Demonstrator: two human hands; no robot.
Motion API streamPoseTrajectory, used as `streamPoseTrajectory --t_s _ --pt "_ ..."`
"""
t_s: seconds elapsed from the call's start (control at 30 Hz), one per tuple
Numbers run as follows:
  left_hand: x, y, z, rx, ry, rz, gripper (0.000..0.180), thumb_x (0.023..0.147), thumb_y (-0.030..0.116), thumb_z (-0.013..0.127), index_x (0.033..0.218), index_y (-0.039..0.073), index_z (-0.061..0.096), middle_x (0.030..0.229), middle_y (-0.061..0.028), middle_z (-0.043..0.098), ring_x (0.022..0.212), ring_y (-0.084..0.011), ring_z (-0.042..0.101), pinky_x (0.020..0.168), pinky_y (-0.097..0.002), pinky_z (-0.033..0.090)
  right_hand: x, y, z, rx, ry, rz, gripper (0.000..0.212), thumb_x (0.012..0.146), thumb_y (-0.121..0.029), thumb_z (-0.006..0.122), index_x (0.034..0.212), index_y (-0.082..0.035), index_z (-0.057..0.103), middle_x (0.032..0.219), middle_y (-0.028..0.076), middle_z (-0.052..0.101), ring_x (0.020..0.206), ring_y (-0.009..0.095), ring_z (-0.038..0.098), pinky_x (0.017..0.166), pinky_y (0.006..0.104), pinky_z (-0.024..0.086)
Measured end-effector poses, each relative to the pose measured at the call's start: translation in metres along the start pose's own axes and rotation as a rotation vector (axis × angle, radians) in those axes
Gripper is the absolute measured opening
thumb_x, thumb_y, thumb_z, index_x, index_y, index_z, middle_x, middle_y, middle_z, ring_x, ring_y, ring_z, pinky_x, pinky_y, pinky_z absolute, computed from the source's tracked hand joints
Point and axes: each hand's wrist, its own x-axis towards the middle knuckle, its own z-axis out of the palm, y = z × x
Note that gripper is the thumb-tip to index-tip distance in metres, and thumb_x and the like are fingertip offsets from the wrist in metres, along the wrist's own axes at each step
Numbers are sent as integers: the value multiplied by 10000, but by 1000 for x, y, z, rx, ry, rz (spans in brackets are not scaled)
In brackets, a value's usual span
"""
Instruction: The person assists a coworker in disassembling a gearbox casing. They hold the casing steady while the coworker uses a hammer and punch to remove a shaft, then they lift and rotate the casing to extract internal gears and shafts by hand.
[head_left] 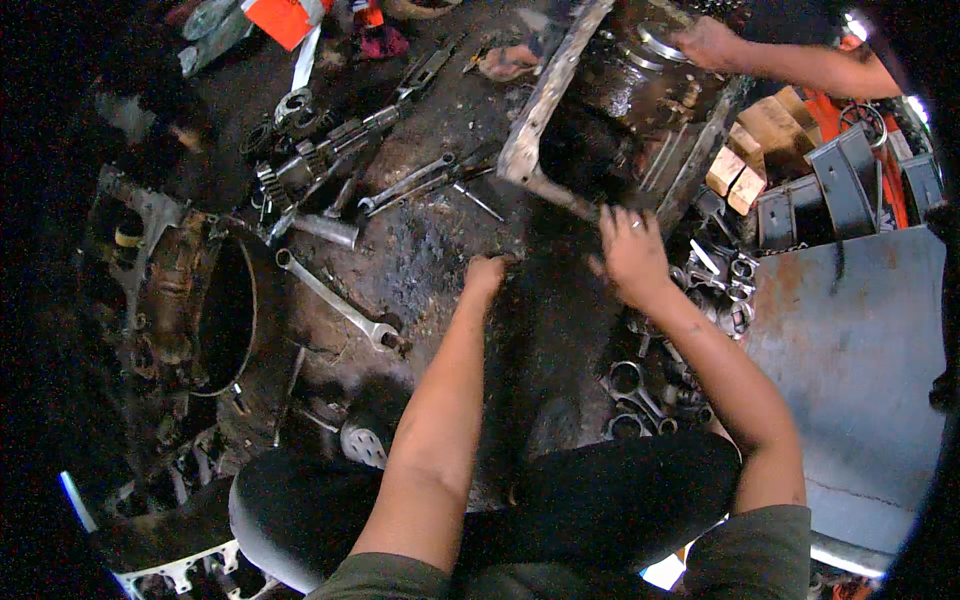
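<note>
My left hand (487, 272) is closed in a fist low over the dark, oily floor. Whatever it may hold is hidden in shadow. To its right, my right hand (634, 258) has its fingers stretched out and apart at the near rim of a rectangular metal tray (522, 150). Inside the tray lie oily metal rings (645, 52), and another person's hand (710, 45) reaches to them from the upper right. A long combination wrench (335, 300) lies left of my left forearm. Several connecting rods (640, 395) are grouped beside my right forearm.
A large greasy metal housing (170, 290) stands at the left. Shafts and gears (330, 150), another wrench (408, 185) and a thin tool (478, 202) lie on the floor ahead. Wood blocks (750, 150), grey metal boxes (840, 180) and a grey metal sheet (850, 350) occupy the right.
</note>
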Motion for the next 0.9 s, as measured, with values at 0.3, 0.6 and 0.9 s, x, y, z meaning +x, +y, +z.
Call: streamPoseTrajectory --t_s 0.3,0.6,0.9 --pt "16 -26 -1 242 -47 -4 388 807 320 620 1082 51 670 1066 -247 625 1004 -408 593 853 -423 478 77 88 6 252 286 136 328 922 -173 503 1204 -6 492 1097 219 585 1032 402 537 904 474 413" --pt "-4 -29 -32 -428 131 -483 519 734 320 693 986 -127 612 1006 -265 648 892 -367 650 762 -425 500 132 90 -10 151 344 143 328 921 -207 457 1190 -29 519 1096 192 583 1043 361 540 935 456 407" --pt "-21 -20 -41 -268 247 -335 421 729 273 686 852 -127 639 819 -254 667 797 -351 663 726 -419 503 100 23 72 -102 223 -240 415 857 -169 485 1262 -96 539 1158 102 586 1041 257 559 924 425 447"
